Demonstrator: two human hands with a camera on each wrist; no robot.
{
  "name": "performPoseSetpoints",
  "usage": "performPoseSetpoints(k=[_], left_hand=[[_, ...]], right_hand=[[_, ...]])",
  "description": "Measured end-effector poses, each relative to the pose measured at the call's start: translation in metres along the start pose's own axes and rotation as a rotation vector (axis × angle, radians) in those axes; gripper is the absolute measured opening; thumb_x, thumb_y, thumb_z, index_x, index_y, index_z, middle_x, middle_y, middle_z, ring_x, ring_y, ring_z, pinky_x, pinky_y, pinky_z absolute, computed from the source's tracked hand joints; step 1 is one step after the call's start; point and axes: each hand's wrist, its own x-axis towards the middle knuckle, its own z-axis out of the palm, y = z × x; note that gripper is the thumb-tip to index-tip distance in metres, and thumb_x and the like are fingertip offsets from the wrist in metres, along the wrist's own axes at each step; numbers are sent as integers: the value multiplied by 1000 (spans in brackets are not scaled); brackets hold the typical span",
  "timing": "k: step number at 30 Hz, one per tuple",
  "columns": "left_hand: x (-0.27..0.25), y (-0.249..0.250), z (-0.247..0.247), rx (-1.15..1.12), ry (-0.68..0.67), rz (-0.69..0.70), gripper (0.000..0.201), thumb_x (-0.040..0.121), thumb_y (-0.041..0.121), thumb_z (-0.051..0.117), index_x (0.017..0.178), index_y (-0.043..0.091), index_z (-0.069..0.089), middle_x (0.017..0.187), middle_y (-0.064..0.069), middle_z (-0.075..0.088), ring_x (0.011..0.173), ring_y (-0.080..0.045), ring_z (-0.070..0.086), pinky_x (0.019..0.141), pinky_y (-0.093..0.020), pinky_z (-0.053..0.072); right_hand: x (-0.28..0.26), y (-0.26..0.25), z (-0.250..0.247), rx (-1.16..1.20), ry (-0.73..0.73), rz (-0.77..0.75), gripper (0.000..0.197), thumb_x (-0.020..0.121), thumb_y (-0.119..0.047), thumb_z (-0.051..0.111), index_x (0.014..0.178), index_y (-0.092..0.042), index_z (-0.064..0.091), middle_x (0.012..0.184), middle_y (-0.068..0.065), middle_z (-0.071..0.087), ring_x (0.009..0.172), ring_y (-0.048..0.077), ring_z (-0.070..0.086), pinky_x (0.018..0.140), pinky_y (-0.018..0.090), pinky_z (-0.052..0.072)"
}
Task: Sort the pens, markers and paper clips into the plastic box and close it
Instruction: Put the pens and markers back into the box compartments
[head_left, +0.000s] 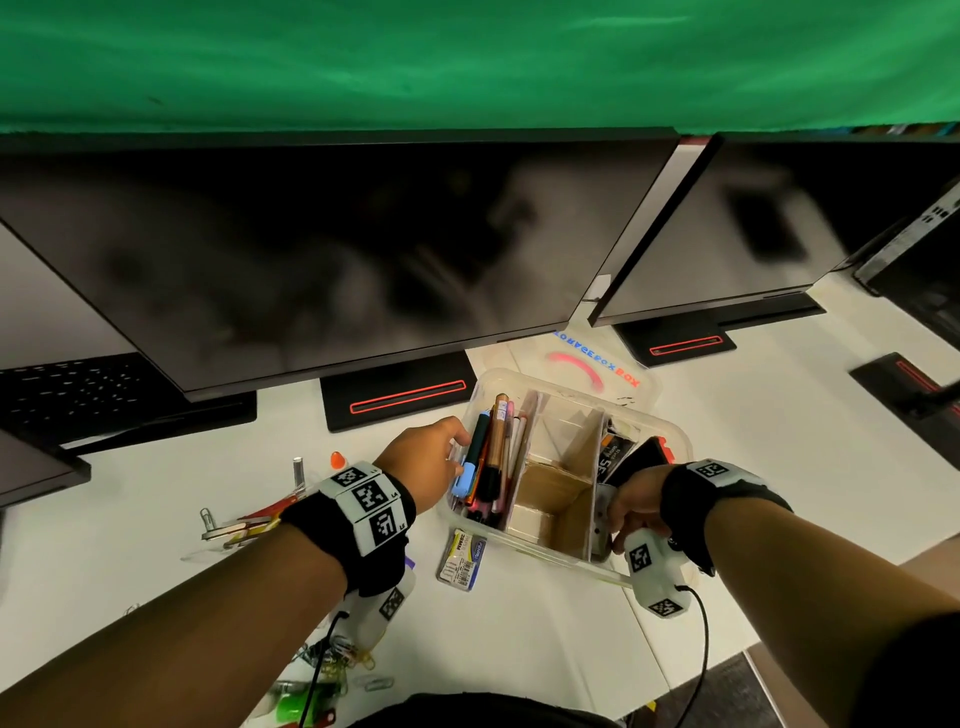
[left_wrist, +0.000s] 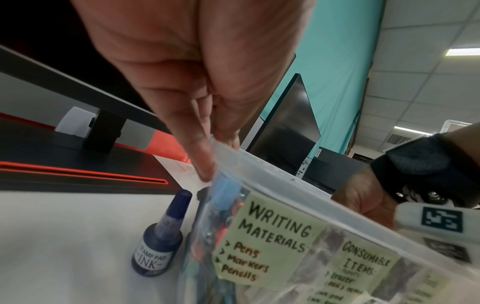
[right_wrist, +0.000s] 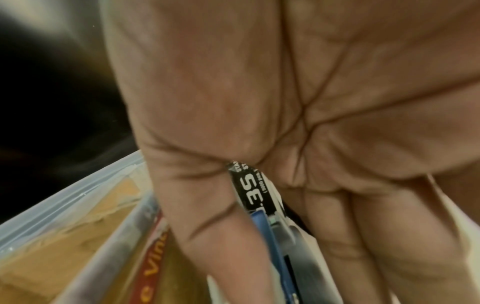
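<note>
A clear plastic box (head_left: 540, 551) with cardboard dividers stands open on the white desk. Its left compartment holds several pens and markers (head_left: 496, 447), among them a blue-capped marker (head_left: 464, 480). My left hand (head_left: 434, 457) pinches the box's left wall at the rim (left_wrist: 233, 152), with the blue cap (left_wrist: 223, 193) showing through the plastic. My right hand (head_left: 636, 501) grips the box's near right end, fingers reaching in over a black packet (right_wrist: 249, 185). The lid (head_left: 592, 364) lies behind the box. Loose paper clips (head_left: 358, 665) lie near the desk's front edge.
A stamp pad ink bottle (left_wrist: 158, 246) stands by the box's left corner. A small packet (head_left: 462, 558) lies in front of the box. Red-handled items and a binder clip (head_left: 208, 519) lie at the left. Monitor bases (head_left: 400, 400) and dark screens crowd the back.
</note>
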Motion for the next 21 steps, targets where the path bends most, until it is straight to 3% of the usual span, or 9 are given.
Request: performPoseSetpoints(k=[4,6,8,10,11,13,15,17,21], left_hand=[[0,0,-1,-12,2,9,28,91,15,56,118,22,51,117,-6,63,101,-23,62,85,-34,55],[-1,0,-1,-23,1,17,29,91,16,56,119,23,51,119,-6,63,102,-23,61,86,-33,55],[-4,-3,-3,-51,-10,26,30,92,16,55,120,24,49,122,-5,61,104,-22,60,87,-33,54],[-6,-4,-5,-86,-9,53,30,94,14,49,122,25,48,125,-3,59,105,-20,60,86,-30,53],[-8,-6,-8,-111,14,74,30,95,12,46,122,24,49,124,-3,59,102,-18,60,83,-25,52],[-14,-11,-20,-134,103,116,29,96,9,41,120,20,53,121,-1,61,95,-14,60,74,-13,46],[-17,-19,-36,-43,242,152,27,95,9,45,115,20,59,116,1,64,98,-15,61,80,-18,46],[-16,-32,-51,83,315,161,27,92,9,48,111,20,63,114,0,63,106,-20,58,92,-30,46],[-15,-69,-63,276,198,28,33,88,7,56,117,22,61,124,-2,56,116,-21,52,101,-30,42]], right_hand=[[1,2,1,-25,6,-1,14,87,-3,55,75,-6,62,80,8,64,73,22,60,60,27,48],[-6,-5,2,-38,51,11,9,85,-4,59,90,-4,67,96,11,69,88,26,62,72,30,52],[-16,-13,1,-170,154,0,20,84,-11,63,103,-5,66,115,11,66,96,23,63,82,30,51],[-19,-15,-6,-254,228,-58,5,84,-15,63,80,-14,61,101,6,68,77,14,61,66,19,52],[-19,-17,-11,-221,226,-101,17,80,-13,66,71,-17,53,85,2,67,68,11,57,56,18,51],[-29,-24,-15,-111,265,-200,23,65,-8,71,66,-16,50,63,-1,65,65,17,61,55,22,56],[-50,-36,-12,-97,371,-260,20,70,-13,70,61,-12,53,50,3,59,51,17,58,49,22,50],[-63,-49,-3,-177,470,-378,27,84,-20,59,60,-9,54,52,3,57,48,15,55,47,20,42],[-81,-76,36,-289,562,-689,16,88,-30,54,87,-15,61,81,0,56,81,19,54,70,27,41]])
